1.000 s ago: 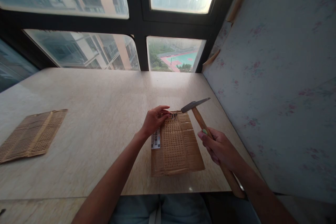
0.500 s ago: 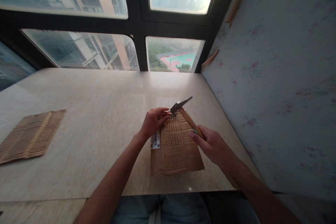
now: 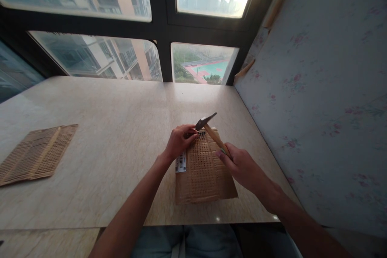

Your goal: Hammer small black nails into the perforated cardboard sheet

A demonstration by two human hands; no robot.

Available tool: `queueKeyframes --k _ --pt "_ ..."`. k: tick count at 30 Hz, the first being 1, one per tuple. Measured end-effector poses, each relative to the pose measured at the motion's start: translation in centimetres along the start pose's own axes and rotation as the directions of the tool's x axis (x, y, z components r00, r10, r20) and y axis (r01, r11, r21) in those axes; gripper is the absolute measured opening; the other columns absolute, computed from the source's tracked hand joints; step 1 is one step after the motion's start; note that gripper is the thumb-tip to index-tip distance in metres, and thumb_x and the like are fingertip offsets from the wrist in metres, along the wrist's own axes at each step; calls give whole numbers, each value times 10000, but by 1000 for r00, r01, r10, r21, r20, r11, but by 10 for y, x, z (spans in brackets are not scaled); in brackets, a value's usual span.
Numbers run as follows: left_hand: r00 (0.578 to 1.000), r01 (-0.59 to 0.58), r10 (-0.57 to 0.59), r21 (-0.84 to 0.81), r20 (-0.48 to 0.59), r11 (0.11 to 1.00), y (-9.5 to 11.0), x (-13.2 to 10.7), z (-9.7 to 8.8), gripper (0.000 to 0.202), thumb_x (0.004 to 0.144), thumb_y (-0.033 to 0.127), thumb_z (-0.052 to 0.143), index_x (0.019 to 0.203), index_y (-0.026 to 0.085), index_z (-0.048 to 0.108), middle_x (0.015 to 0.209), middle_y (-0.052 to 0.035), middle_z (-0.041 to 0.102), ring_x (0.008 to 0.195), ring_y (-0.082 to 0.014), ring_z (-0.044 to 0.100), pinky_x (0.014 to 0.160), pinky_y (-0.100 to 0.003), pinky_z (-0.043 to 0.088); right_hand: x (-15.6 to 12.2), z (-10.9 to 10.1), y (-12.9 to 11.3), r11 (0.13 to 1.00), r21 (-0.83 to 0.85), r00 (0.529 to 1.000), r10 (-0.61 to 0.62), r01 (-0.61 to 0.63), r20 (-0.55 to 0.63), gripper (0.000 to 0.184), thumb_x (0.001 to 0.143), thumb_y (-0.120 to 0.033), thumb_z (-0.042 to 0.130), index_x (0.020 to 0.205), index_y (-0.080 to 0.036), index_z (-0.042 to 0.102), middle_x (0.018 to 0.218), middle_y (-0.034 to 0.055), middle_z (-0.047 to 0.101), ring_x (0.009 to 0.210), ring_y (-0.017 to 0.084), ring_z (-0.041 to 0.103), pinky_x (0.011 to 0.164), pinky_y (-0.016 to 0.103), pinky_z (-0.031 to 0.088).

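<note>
In my right hand [image 3: 237, 160] is a hammer [image 3: 215, 136], gripped by its wooden handle, with the dark metal head up and to the left. My left hand [image 3: 182, 140] is closed in a pinch at the far edge of a piece of cardboard [image 3: 205, 187], right beside the hammer head. Whatever sits between those fingertips is too small and hidden to make out. Several short dark nail-like pieces [image 3: 201, 134] stand in the cardboard near the fingertips. Rows of small holes cover its middle, and a white barcode label [image 3: 181, 163] lies on its left side.
Another ribbed cardboard piece [image 3: 39, 153] lies at the left on the pale stone-patterned surface [image 3: 121, 129]. Dark-framed windows [image 3: 166, 28] stand behind it. A flowered wall [image 3: 314, 88] rises close on the right, and the surface's front edge is near my legs [image 3: 187, 242].
The hammer head has tipped slightly down and left, closer to my left fingertips. My left hand keeps its pinch. The whole view has shifted a little.
</note>
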State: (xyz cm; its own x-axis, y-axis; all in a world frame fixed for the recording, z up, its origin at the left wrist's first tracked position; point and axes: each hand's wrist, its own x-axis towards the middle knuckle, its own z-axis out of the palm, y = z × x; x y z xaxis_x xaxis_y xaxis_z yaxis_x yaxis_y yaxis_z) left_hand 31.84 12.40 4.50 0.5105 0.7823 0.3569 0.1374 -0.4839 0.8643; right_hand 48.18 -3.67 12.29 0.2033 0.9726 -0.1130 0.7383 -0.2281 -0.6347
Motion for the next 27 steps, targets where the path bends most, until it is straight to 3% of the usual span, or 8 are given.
queueKeyframes --k 5,27 --pt "1000 3 -3 -23 24 1000 2 0 0 227 798 254 706 1017 196 712 977 -60 747 841 -179 729 831 -331 595 1 -1 -1 1000 -20 1000 -11 11 23 236 946 -379 429 758 -237 431 677 24 598 609 180 535 570 286 335" --pt "998 55 -52 -97 40 994 -4 -1 2 262 786 294 717 1013 168 686 951 -75 768 873 -204 740 839 -350 603 5 -1 2 999 8 999 -42 41 27 230 948 -378 425 775 -231 460 679 27 617 609 181 549 573 286 341"
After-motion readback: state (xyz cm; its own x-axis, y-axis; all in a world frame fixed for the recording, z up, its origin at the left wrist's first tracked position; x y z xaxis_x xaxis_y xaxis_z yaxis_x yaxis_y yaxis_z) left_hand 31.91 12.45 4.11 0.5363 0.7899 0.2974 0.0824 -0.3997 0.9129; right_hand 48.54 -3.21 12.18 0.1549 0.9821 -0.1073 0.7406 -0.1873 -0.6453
